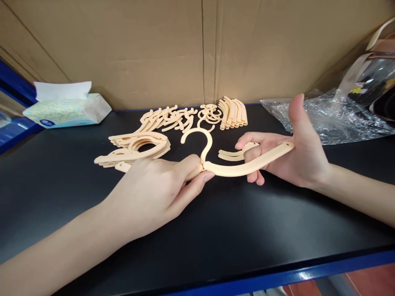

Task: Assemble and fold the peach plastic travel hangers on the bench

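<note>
A cream plastic clothes hanger point(243, 169) with a hook and two arms is held above the black table. My left hand point(160, 185) pinches it at the joint below the hook, covering most of its left arm. My right hand point(286, 152) is open, thumb raised and fingers stretched behind the hanger's right arm, whose end rests against the palm. Behind the right fingers lie a few curved cream pieces point(230, 155), partly hidden. Left of the hook sits a stack of folded cream hangers point(132, 150).
Loose cream hooks point(211, 113) and hanger parts point(160, 117) lie at the back, beside a bundle of curved arm pieces point(233, 113). A tissue pack point(68, 109) stands at the back left. Clear plastic wrap point(308, 117) and a bag point(370, 82) are at the right. Cardboard point(148, 53) walls the back.
</note>
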`<state>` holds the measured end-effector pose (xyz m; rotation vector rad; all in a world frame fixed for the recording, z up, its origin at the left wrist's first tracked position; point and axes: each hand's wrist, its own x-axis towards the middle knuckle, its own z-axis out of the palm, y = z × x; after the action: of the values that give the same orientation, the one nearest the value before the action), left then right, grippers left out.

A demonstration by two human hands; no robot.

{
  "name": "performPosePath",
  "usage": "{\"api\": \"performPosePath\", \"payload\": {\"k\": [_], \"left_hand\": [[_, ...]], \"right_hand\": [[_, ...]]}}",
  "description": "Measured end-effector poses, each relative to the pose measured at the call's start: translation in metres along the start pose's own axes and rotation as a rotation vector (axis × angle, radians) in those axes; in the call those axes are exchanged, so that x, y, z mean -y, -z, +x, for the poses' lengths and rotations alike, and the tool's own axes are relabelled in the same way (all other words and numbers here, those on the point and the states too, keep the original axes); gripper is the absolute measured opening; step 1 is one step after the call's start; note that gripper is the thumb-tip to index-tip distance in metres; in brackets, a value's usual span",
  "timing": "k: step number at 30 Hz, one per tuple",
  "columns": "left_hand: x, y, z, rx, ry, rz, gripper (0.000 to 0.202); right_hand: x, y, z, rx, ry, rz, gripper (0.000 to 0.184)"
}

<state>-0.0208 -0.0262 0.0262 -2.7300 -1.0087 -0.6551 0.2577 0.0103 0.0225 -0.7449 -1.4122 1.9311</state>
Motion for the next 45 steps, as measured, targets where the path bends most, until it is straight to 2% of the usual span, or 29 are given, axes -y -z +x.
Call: {"api": "performPosePath", "payload": {"k": [3,5,7,9,12,14,16,18,22,25,29,32,34,37,40,42,45], "left_hand": [[-0.003,-0.002,0.0,-0.018,0.001,-0.007,0.042],[-0.006,-0.003,-0.001,-0.002,0.0,-0.034,0.042],[-0.009,-0.005,-0.002,0.01,-0.01,-0.071,0.042],[-0.011,-0.008,-0.003,0.009,-0.021,-0.089,0.041],[-0.013,-0.011,-0.004,0.034,-0.051,-0.103,0.04],[-0.014,-0.013,-0.005,0.06,-0.083,-0.111,0.04],[-0.015,-0.014,-0.005,0.062,-0.134,-0.12,0.039],[-0.018,-0.013,-0.005,0.058,-0.186,-0.129,0.039],[-0.026,-0.008,-0.004,0.112,-0.279,-0.1,0.045],[-0.031,-0.004,-0.003,0.068,-0.363,-0.073,0.05],[-0.034,-0.003,-0.003,0.097,-0.404,-0.062,0.046],[-0.033,-0.004,-0.003,0.136,-0.397,-0.105,0.039],[-0.03,-0.005,-0.002,0.145,-0.386,-0.117,0.033],[-0.022,-0.007,-0.002,0.115,-0.365,-0.095,0.025],[-0.013,-0.01,-0.001,0.08,-0.311,-0.073,0.023],[-0.008,-0.012,0.001,0.112,-0.268,-0.064,0.028],[-0.006,-0.015,0.004,0.121,-0.229,-0.066,0.032]], "right_hand": [[0.001,-0.001,0.001,-0.044,0.012,-0.005,0.085],[-0.002,-0.004,0.001,-0.095,0.035,-0.107,0.08],[-0.006,-0.01,0.0,-0.204,0.097,-0.246,0.073],[-0.012,-0.017,-0.002,-0.324,0.165,-0.327,0.087],[-0.017,-0.023,-0.005,-0.374,0.231,-0.406,0.097],[-0.018,-0.025,-0.007,-0.351,0.244,-0.513,0.082],[-0.018,-0.025,-0.01,-0.298,0.253,-0.672,0.056],[-0.017,-0.026,-0.013,-0.254,0.326,-0.859,0.035],[-0.016,-0.032,-0.018,-0.174,0.587,-1.2,0.028],[-0.017,-0.035,-0.02,-0.092,0.665,-1.296,0.032],[-0.019,-0.035,-0.02,0.002,0.625,-1.258,0.036],[-0.019,-0.036,-0.02,-0.026,0.483,-1.2,0.06],[-0.018,-0.035,-0.018,-0.066,0.412,-1.224,0.065],[-0.013,-0.028,-0.015,-0.143,0.385,-1.341,0.06],[-0.006,-0.016,-0.01,-0.292,0.445,-1.486,0.058],[-0.002,-0.008,-0.007,-0.397,0.462,-1.655,0.045],[0.0,-0.001,-0.003,-0.44,0.42,-1.802,0.03]]}}
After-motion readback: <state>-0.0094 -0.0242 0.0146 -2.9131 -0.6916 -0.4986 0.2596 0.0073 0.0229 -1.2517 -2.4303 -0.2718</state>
